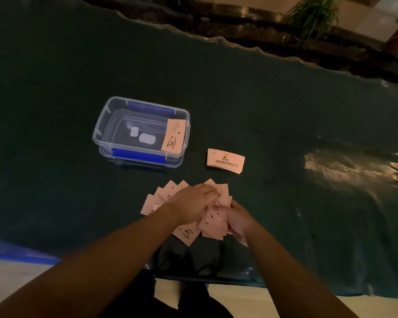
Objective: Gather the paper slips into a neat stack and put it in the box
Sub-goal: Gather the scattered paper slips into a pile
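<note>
Both hands sit over a loose fan of pink slips (189, 234) on the dark green cloth (285, 125). The left hand (191, 203) lies flat on top, fingers together, pressing the slips down. The right hand (238, 220) curls round the fan's right edge, pinching several slips. A tidy stack (225, 160) lies apart, up and to the right. The clear box (115, 120) stands open at the left, one slip (173, 135) leaning at its right end.

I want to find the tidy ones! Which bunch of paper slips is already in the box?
The stack of slips leaning at the right end of the clear box. Another neat stack lies on the table beside it, and the messy pile is under both hands.
</note>
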`<control>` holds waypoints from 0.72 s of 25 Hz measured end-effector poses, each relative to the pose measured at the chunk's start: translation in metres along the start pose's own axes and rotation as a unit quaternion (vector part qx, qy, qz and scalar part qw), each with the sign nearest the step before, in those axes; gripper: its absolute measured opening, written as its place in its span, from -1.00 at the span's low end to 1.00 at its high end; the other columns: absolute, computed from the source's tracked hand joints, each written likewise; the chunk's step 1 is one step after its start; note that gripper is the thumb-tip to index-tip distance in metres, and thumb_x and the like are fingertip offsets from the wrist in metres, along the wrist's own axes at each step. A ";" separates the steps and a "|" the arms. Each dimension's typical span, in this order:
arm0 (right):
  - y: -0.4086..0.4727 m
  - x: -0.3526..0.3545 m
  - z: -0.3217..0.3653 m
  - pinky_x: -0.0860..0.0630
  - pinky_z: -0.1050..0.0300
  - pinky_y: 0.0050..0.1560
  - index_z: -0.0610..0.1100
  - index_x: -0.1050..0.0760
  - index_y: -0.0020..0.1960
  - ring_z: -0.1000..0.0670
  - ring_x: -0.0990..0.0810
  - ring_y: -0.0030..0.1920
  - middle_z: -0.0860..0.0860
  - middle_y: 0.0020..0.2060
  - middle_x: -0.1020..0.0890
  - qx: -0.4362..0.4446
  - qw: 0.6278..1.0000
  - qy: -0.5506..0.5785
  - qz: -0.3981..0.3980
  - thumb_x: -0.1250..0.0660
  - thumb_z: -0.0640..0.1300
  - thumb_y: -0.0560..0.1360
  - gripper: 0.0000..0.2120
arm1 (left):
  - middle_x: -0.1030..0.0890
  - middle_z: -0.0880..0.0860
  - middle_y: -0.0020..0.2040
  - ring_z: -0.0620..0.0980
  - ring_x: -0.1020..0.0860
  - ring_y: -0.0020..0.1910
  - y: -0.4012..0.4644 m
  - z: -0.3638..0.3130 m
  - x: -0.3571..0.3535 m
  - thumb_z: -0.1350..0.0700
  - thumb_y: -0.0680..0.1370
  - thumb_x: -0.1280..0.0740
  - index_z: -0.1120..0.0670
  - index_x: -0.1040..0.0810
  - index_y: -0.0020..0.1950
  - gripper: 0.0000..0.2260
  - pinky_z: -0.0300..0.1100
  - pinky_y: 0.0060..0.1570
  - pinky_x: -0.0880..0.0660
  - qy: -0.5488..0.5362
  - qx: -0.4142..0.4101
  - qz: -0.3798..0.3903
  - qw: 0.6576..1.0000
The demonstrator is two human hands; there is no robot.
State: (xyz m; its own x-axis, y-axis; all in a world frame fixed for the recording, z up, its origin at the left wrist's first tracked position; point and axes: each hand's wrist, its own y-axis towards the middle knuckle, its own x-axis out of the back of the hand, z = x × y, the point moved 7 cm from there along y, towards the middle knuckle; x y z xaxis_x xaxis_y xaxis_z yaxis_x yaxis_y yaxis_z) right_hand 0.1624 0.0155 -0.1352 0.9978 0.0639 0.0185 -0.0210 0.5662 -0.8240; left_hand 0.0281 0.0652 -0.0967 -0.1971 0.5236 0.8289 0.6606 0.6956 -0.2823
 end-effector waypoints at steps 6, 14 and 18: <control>0.002 0.006 -0.004 -0.65 -0.17 0.14 -0.01 -0.50 0.44 -0.18 -0.70 0.24 -0.11 0.25 -0.74 -0.037 0.999 0.036 0.001 -0.39 -0.23 0.64 -0.61 | -0.24 -0.05 0.64 0.01 -0.21 0.61 -0.043 0.048 0.002 -0.28 0.45 -0.44 -0.12 -0.19 0.64 -0.17 0.07 0.56 -0.19 0.001 0.094 0.032 0.995; 0.006 0.009 0.015 -0.58 -0.32 0.33 -0.03 -0.46 0.47 -0.24 -0.67 0.29 -0.16 0.29 -0.70 -0.026 0.998 0.062 -0.004 -0.36 -0.32 0.59 -0.51 | -0.11 -0.01 0.69 0.11 -0.06 0.66 -0.098 0.092 -0.008 -0.33 0.33 -0.53 -0.15 -0.12 0.66 0.01 0.28 0.57 -0.14 0.068 0.175 0.059 0.980; 0.009 0.024 0.026 -0.58 -0.33 0.33 -0.02 -0.54 0.34 -0.23 -0.70 0.20 -0.15 0.18 -0.73 -0.002 0.995 0.073 -0.072 -0.36 -0.27 0.59 -0.64 | -0.16 0.01 0.68 0.11 -0.10 0.65 -0.103 0.089 -0.011 -0.26 0.41 -0.53 -0.18 -0.19 0.64 -0.11 0.27 0.56 -0.17 0.038 0.186 0.059 0.980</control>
State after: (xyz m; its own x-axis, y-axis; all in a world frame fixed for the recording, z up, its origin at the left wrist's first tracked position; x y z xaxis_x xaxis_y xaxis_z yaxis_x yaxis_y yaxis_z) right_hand 0.1844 0.0433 -0.1277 0.9890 -0.1377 0.0543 0.1226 0.5568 -0.8215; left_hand -0.1027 0.0312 -0.1199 -0.0705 0.5826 0.8097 0.3622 0.7713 -0.5234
